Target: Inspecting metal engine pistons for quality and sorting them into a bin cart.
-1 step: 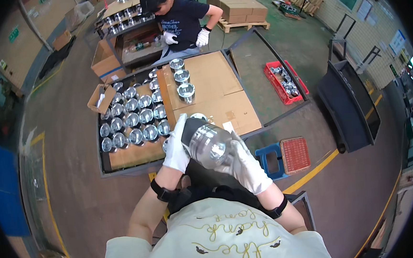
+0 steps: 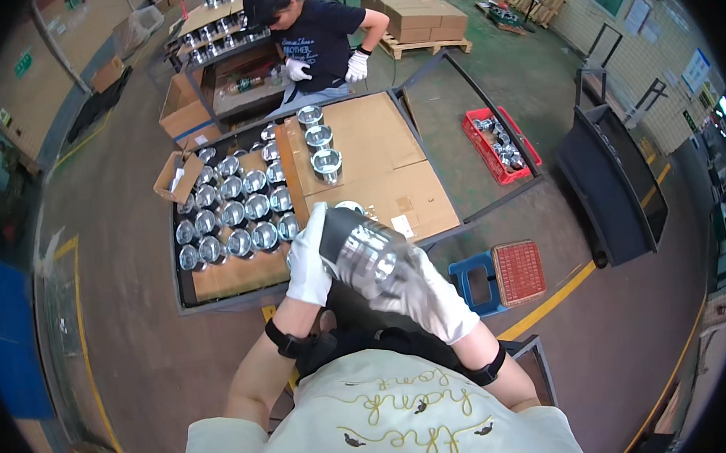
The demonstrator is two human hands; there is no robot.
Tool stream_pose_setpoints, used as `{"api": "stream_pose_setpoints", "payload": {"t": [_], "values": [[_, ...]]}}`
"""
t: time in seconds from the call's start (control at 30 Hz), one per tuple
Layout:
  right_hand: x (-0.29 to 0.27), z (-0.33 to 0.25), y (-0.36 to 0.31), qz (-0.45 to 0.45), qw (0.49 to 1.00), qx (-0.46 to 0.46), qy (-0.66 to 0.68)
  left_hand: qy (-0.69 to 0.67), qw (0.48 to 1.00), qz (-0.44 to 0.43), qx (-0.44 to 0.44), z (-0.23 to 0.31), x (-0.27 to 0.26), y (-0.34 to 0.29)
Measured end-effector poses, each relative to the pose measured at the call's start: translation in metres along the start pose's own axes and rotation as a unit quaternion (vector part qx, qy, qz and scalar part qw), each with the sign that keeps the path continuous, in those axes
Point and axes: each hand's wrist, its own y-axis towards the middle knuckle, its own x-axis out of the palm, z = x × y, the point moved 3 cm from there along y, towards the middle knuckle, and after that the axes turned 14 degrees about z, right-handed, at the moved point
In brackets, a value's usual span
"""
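A shiny round part (image 2: 365, 253) is held in the air by both hands, at the near edge of the table (image 2: 232, 302); its dark end is gripped by the left hand (image 2: 308, 264), with the fingers bent close around the side; its other end is touched by the right hand (image 2: 442, 301), but those fingers are blurred, so how far they are closed cannot be told.

Some of the table's near edge is hidden by the hands and the part; a blue stool (image 2: 462, 283) and a red seat (image 2: 519, 272) are seen on the floor to the right; farther right a big dark bin (image 2: 602, 183) is parked; across the table a person (image 2: 317, 49) is seen in white gloves, and boxes (image 2: 424, 16) are piled on a pallet (image 2: 426, 48) behind.

The table's left side is filled with rows of round parts (image 2: 232, 212); three more (image 2: 319, 137) are lined up on the cardboard (image 2: 374, 141); something pale is held in a small box (image 2: 191, 178) at the left edge; metal bits (image 2: 500, 143) are heaped in a red crate (image 2: 521, 174).
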Motion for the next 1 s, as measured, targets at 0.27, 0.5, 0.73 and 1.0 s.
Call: {"api": "stream_pose_setpoints", "payload": {"t": [0.27, 0.5, 0.73, 1.0], "values": [[0.026, 0.003, 0.001, -0.023, 0.995, -0.083, 0.047, 0.384, 0.638, -0.221, 0.630, 0.038, -0.012, -0.069], [0.086, -0.037, -0.025, 0.090, 0.563, -0.572, -0.589, -0.026, 0.952, -0.198, -0.234, 0.014, -0.018, -0.022], [0.094, -0.022, -0.036, 0.130, 0.609, -0.530, -0.576, 0.058, 0.938, -0.271, -0.209, -0.025, -0.052, 0.009], [0.070, -0.022, -0.001, 0.211, 0.528, -0.583, -0.581, 0.060, 0.965, -0.043, -0.253, -0.033, -0.053, -0.012]]}}
